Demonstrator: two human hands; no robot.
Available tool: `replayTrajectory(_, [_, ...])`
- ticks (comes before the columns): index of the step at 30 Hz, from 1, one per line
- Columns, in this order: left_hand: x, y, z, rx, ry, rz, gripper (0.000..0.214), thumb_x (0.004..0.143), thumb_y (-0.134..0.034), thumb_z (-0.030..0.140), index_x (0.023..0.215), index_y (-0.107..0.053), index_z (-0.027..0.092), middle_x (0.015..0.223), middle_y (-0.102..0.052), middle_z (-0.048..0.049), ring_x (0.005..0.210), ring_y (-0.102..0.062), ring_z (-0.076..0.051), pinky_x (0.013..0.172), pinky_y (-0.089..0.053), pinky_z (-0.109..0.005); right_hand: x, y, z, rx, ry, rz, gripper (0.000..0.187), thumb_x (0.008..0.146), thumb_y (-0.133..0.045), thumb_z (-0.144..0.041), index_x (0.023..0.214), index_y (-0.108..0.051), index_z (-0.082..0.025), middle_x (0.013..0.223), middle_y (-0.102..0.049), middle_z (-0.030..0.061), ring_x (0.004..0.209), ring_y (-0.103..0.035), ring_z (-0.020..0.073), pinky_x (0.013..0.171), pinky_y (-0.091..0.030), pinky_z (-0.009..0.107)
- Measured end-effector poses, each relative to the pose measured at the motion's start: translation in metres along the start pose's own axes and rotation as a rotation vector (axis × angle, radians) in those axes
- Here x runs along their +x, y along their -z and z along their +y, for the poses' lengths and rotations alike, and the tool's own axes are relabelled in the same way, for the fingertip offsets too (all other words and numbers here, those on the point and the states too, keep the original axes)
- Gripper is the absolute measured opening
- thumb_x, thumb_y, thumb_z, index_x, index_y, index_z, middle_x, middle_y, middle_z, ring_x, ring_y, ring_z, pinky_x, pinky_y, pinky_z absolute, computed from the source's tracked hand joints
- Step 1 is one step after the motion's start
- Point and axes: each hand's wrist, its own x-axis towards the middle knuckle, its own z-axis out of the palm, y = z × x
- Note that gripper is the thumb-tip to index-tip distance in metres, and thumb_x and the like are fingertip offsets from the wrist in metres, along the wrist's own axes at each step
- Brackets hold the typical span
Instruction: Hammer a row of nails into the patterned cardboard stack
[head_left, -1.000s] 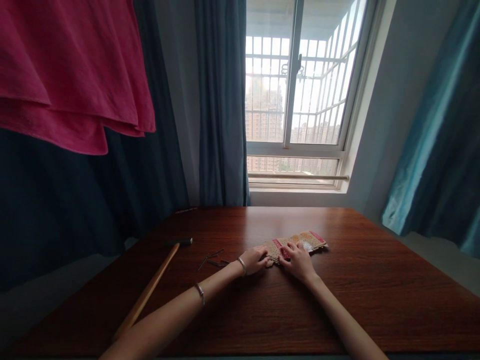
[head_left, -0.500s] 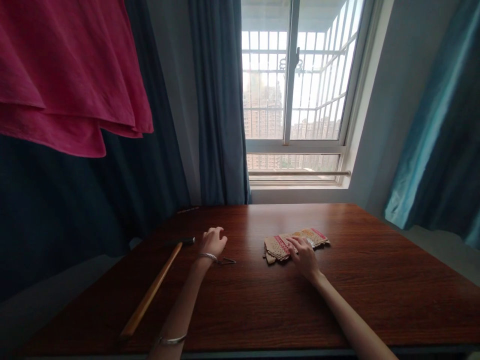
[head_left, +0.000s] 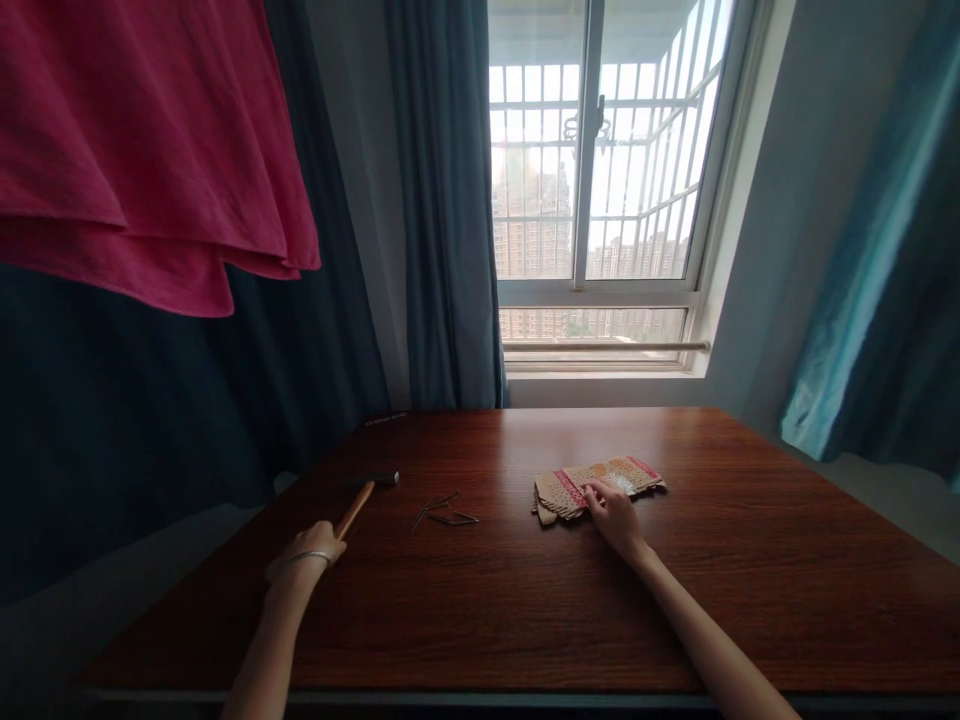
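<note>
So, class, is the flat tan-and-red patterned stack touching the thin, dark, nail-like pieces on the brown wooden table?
Apart. The head view shows a strip of brown tabletop between the nail-like pieces and the patterned stack.

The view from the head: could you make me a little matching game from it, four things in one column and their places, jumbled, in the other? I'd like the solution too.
Things:
1. Hammer
2. Nails
3. Paper stack
4. Pink cloth

Places:
A. Under the fingers of the right hand
B. Hanging at the upper left of the view
C. With its handle at the left hand
D. On the table, between the two hands

Right pairs: 1-C, 2-D, 3-A, 4-B
</note>
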Motion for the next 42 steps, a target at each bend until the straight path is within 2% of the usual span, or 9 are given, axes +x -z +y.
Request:
replayTrajectory(4, [0.018, -0.009, -0.007, 0.063, -0.019, -0.127, 0.037, 0.066, -0.054, 0.04, 0.09, -0.064, 0.012, 0.097, -0.065, -0.0192, 0.089, -0.061, -0.033, 0.069, -0.045, -0.036, 0.0, 0.001, 0.002, 0.01, -0.028, -0.012, 0.03, 0.084, -0.04, -0.03, 0.078, -0.066, -0.017, 0.075, -0.064, 0.0066, 0.068, -0.056, 0.0167, 0.069, -0.04, 0.027])
replayTrajectory(11, [0.025, -0.012, 0.002, 0.08, -0.138, -0.073, 0.05, 0.063, -0.054, 0.05, 0.088, -0.062, 0.008, 0.1, -0.063, -0.0236, 0.091, -0.06, -0.035, 0.07, -0.043, -0.035, 0.0, 0.0, 0.004, 0.023, -0.047, -0.03, 0.029, 0.084, -0.042, -0.031, 0.078, -0.066, -0.016, 0.075, -0.066, 0.0069, 0.067, -0.056, 0.0169, 0.067, -0.04, 0.026])
replayTrajectory(17, [0.02, -0.001, 0.021, -0.01, -0.147, -0.055, 0.045, 0.064, -0.049, 0.057, 0.055, -0.058, 0.014, 0.068, -0.063, -0.0164, 0.074, -0.061, -0.032, 0.059, -0.038, -0.03, -0.001, 0.002, 0.003, 0.03, -0.066, -0.023, 0.03, 0.083, -0.042, -0.032, 0.077, -0.066, -0.016, 0.074, -0.066, 0.0073, 0.066, -0.057, 0.0171, 0.067, -0.04, 0.027])
replayTrajectory(23, [0.006, -0.005, 0.035, -0.237, -0.159, 0.013, 0.043, 0.061, -0.052, 0.052, 0.038, -0.043, 0.017, 0.041, -0.039, 0.0002, 0.049, -0.046, -0.016, 0.05, -0.025, -0.024, -0.001, 0.006, -0.021, 0.083, -0.02, -0.004, 0.031, 0.083, -0.042, -0.034, 0.075, -0.067, -0.017, 0.072, -0.066, 0.0077, 0.067, -0.057, 0.0175, 0.067, -0.041, 0.028])
replayTrajectory(29, [-0.041, -0.002, 0.093, -0.588, -0.267, 0.047, 0.038, 0.063, -0.049, 0.05, 0.047, -0.049, 0.015, 0.045, -0.039, 0.0028, 0.048, -0.039, -0.012, 0.048, -0.025, -0.022, -0.018, -0.012, -0.073, 0.497, -0.088, -0.152, 0.032, 0.081, -0.045, -0.036, 0.09, -0.067, -0.015, 0.073, -0.068, 0.0073, 0.064, -0.06, 0.0171, 0.058, -0.044, 0.027])
replayTrajectory(32, [-0.073, 0.004, 0.128, -0.638, -0.347, -0.009, 0.034, 0.064, -0.048, 0.047, 0.053, -0.052, 0.015, 0.048, -0.044, 0.0021, 0.049, -0.042, -0.012, 0.048, -0.027, -0.022, -0.028, -0.022, -0.097, 0.716, -0.179, -0.3, 0.032, 0.077, -0.052, -0.039, 0.092, -0.066, -0.014, 0.069, -0.067, 0.0054, 0.055, -0.057, 0.0145, 0.048, -0.042, 0.024])
replayTrajectory(36, [-0.122, -0.002, 0.162, -0.597, -0.432, 0.018, 0.027, 0.064, -0.051, 0.04, 0.054, -0.05, 0.016, 0.053, -0.049, 0.0004, 0.054, -0.045, -0.014, 0.051, -0.029, -0.023, -0.034, -0.03, -0.121, 1.005, -0.397, -0.44, 0.043, 0.071, -0.059, -0.046, 0.097, -0.062, -0.012, 0.07, -0.067, 0.0065, 0.052, -0.058, 0.0141, 0.045, -0.042, 0.023])
replayTrajectory(39, [-0.159, -0.02, 0.179, -0.574, -0.503, -0.045, 0.018, 0.064, -0.054, 0.035, 0.058, -0.053, 0.017, 0.056, -0.054, -0.0021, 0.057, -0.05, -0.016, 0.053, -0.031, -0.025, -0.038, -0.035, -0.131, 1.254, -0.56, -0.446, 0.048, 0.07, -0.06, -0.05, 0.099, -0.06, -0.012, 0.077, -0.067, 0.0076, 0.058, -0.062, 0.0153, 0.052, -0.045, 0.025])
replayTrajectory(42, [-0.19, -0.038, 0.191, -0.666, -0.641, -0.151, 0.013, 0.065, -0.057, 0.031, 0.072, -0.06, 0.02, 0.068, -0.063, -0.005, 0.061, -0.054, -0.018, 0.056, -0.035, -0.026, -0.047, -0.042, -0.131, 1.34, -0.618, -0.356, 0.042, 0.065, -0.067, -0.047, 0.087, -0.062, -0.011, 0.071, -0.066, 0.0056, 0.06, -0.061, 0.0153, 0.055, -0.044, 0.024])
